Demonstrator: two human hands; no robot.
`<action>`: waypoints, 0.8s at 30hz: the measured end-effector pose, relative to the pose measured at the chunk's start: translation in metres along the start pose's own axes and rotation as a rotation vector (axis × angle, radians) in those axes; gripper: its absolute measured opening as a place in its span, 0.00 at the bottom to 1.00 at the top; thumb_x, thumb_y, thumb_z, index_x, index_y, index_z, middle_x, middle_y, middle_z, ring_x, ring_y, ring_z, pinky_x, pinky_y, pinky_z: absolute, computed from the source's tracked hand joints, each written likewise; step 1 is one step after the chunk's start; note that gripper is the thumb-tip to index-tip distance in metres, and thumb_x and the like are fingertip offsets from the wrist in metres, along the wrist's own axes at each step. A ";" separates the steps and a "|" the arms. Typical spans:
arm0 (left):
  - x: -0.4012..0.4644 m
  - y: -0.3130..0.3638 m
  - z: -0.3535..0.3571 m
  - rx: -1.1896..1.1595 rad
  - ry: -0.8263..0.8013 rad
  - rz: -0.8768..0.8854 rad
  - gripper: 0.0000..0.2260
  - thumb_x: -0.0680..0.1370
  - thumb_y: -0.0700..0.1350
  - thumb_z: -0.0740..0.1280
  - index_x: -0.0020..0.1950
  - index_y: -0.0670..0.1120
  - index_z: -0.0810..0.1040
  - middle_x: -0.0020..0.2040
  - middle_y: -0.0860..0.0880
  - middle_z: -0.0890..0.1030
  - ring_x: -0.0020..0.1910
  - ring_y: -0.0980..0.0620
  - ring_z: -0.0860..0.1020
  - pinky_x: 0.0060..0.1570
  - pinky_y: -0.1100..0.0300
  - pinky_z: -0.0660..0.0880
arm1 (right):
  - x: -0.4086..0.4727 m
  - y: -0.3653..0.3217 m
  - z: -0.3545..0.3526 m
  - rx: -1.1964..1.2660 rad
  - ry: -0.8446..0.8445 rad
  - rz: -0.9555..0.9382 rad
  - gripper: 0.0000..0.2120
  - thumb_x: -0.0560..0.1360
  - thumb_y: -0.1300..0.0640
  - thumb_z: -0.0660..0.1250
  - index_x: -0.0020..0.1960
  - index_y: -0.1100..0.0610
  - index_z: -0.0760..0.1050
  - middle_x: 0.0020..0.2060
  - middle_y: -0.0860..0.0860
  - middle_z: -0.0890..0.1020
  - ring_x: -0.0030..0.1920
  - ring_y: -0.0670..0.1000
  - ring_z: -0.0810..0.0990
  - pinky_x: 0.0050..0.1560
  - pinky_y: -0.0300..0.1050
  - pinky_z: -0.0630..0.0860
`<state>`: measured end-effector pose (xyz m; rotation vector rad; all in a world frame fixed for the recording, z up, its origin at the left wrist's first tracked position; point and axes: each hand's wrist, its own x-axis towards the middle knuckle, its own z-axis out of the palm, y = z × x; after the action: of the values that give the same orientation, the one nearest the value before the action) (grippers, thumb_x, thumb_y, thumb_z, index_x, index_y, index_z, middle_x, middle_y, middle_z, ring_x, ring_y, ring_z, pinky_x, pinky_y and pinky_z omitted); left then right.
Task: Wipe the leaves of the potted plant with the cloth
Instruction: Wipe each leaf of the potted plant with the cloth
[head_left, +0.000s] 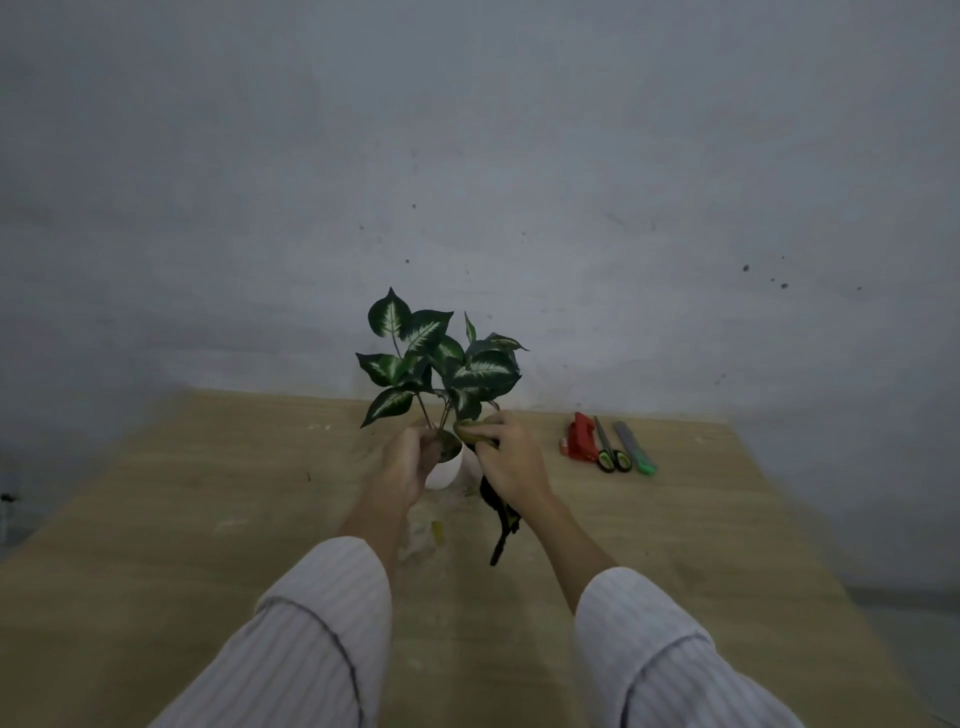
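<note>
On the wooden tabletop (208, 519), the left hand (410, 462) is gripping the light white pot (447, 470); the right hand (506, 457) is pinching the soft cloth (496, 506), seemingly around a low, floppy leaf (467, 405).

Potted plant (441, 364) upright, white pot; dark cloth (496, 506) hanging beside.

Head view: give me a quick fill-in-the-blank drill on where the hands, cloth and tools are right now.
1. The left hand holds the ____ pot of the potted plant.
2. The right hand presses the cloth against a low ____.
3. The scissors lie between the red tool and the ____-tipped utility knife.

Missing words: white; leaf; green
</note>
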<state>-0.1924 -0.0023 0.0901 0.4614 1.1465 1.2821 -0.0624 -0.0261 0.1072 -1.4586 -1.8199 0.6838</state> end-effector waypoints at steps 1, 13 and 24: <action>-0.001 0.000 -0.004 0.007 0.015 0.014 0.20 0.80 0.33 0.56 0.73 0.39 0.64 0.63 0.41 0.75 0.60 0.47 0.73 0.65 0.57 0.69 | -0.004 -0.001 0.002 0.009 0.015 0.000 0.15 0.75 0.63 0.60 0.57 0.53 0.80 0.54 0.52 0.76 0.54 0.51 0.74 0.47 0.37 0.66; -0.023 0.024 -0.042 0.042 0.245 0.192 0.11 0.79 0.46 0.65 0.45 0.38 0.80 0.35 0.48 0.78 0.21 0.59 0.71 0.23 0.68 0.70 | -0.027 -0.049 0.024 0.040 0.108 -0.076 0.15 0.74 0.64 0.60 0.57 0.55 0.80 0.54 0.51 0.76 0.53 0.50 0.74 0.52 0.43 0.74; 0.000 0.049 -0.025 0.128 0.026 -0.113 0.13 0.82 0.46 0.57 0.41 0.43 0.74 0.34 0.50 0.72 0.16 0.60 0.68 0.17 0.70 0.62 | 0.029 -0.081 -0.008 -0.112 0.206 -0.122 0.15 0.74 0.63 0.60 0.54 0.54 0.81 0.53 0.53 0.77 0.52 0.53 0.75 0.52 0.51 0.77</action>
<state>-0.2388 0.0046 0.1191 0.4689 1.2643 1.1242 -0.1090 -0.0161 0.1791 -1.4189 -1.7925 0.3627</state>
